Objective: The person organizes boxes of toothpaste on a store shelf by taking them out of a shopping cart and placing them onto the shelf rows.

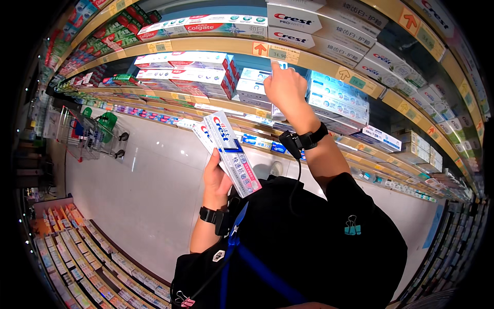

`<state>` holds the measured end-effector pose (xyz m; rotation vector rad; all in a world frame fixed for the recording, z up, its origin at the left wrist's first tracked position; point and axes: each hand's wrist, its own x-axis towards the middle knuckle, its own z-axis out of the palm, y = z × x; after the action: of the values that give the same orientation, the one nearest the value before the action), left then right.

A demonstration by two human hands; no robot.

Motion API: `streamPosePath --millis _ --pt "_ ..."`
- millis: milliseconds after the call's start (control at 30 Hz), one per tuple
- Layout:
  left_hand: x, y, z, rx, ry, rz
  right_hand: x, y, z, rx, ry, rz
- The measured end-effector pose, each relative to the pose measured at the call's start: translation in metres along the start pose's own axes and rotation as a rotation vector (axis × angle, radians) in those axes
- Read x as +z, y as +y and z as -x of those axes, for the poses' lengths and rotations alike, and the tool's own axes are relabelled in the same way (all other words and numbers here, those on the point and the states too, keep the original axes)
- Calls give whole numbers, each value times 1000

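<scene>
My left hand (219, 175) grips two Crest toothpaste boxes, one overlapping the other. The front box (231, 154) shows its long printed face, slanted; the rear box (203, 135) peeks out at its left. My right hand (287, 87) is raised at the shelf, index finger up near a price label (278, 54). Its other fingers are curled and partly hidden, so whether it grips anything is unclear. To its left stand stacked white toothpaste boxes (252, 87); on its right is a stack of blue-and-white boxes (337, 96).
Colgate boxes (198, 75) fill the shelf farther left. Crest boxes (308, 27) are stacked on the shelf above. A shopping cart (87, 133) stands on the pale floor (150, 170) at left. Another stocked shelf unit (92, 266) curves behind me. A cable (299, 181) hangs from my right wrist.
</scene>
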<state>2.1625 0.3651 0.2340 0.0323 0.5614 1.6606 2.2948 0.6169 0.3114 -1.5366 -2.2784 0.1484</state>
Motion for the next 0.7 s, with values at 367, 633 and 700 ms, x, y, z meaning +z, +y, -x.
streamPosePath --millis 367,633,700 --pt "5 53 -83 -269 -140 -49 -11 2 6 169 -62 109" --pt "34 70 -114 -498 -404 -68 -81 -51 91 209 -125 -492" --pt "53 71 -115 -517 -435 -123 -79 -74 105 143 -168 -580"
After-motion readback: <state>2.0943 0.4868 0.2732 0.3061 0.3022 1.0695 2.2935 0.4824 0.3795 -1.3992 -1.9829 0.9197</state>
